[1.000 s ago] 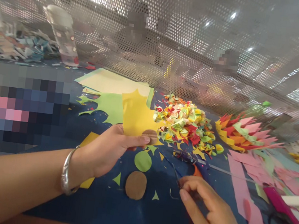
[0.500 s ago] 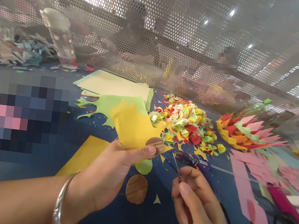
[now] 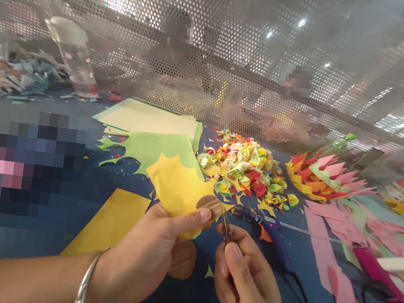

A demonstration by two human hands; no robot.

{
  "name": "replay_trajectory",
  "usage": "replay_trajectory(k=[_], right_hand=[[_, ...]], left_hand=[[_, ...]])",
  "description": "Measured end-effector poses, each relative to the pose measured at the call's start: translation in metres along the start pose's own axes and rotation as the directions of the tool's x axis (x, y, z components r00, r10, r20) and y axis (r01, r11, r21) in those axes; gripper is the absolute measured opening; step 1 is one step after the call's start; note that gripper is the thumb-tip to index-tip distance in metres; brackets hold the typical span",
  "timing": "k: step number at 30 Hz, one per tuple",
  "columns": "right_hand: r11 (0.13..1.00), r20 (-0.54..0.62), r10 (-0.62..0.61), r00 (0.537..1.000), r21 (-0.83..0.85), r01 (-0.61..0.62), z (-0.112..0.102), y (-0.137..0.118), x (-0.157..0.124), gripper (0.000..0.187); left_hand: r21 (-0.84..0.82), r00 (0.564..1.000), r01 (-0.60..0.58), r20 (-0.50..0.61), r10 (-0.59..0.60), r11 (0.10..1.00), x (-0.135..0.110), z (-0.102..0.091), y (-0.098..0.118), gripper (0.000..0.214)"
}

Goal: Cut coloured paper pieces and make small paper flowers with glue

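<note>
My left hand (image 3: 156, 241) grips yellow paper (image 3: 179, 180) whose edges have curved cut-outs and sharp points. Its thumb presses a brown round disc (image 3: 209, 206) flat on the paper's right side. In my right hand (image 3: 245, 279) is a small pair of scissors (image 3: 227, 229), fingers closed round the dark handles. The blades meet the paper's edge just right of the disc; how far they are apart is hard to see. Under my left hand, a second brown disc (image 3: 184, 260) lies partly hidden on the blue table. A small pale green scrap (image 3: 209, 271) is beside it.
Behind the paper are a green cut sheet (image 3: 166, 144), a stack of pale sheets (image 3: 147, 118) and a pile of colourful scraps (image 3: 252, 165). A corded glue gun (image 3: 273, 234) lies right of my right hand, near pink strips (image 3: 322, 250). A perforated screen (image 3: 219, 70) borders the back.
My right hand has moved left, bringing the scissors to the yellow paper's edge beside the disc. My left hand keeps its hold on paper and disc. The view has shifted slightly.
</note>
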State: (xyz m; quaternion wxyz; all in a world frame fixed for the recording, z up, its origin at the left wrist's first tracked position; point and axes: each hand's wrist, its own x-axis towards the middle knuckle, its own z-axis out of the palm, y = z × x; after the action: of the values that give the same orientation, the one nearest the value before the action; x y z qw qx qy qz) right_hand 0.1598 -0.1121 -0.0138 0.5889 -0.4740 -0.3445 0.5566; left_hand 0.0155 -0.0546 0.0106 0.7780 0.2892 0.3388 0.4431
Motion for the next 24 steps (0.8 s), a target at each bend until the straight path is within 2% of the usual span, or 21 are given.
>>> replay_trajectory(k=[4,10,24], right_hand=[[0.998,-0.042,0.01,0.999,0.056,-0.008,0.009,0.002,0.0,0.038],[0.996,-0.076,0.041,0.996,0.088,-0.035,0.017,0.0,-0.002,0.04],[0.992,-0.053,0.03,0.998,0.124,-0.023,0.014,0.0,-0.002,0.041]], left_hand=[[0.013,0.995,0.086,0.054,-0.087,0.996,-0.001,-0.003,-0.005,0.029],[-0.016,0.997,0.04,0.061,-0.039,0.999,-0.001,-0.003,-0.007,0.026],[-0.049,0.978,0.117,0.18,-0.106,0.992,-0.004,0.0,-0.002,0.024]])
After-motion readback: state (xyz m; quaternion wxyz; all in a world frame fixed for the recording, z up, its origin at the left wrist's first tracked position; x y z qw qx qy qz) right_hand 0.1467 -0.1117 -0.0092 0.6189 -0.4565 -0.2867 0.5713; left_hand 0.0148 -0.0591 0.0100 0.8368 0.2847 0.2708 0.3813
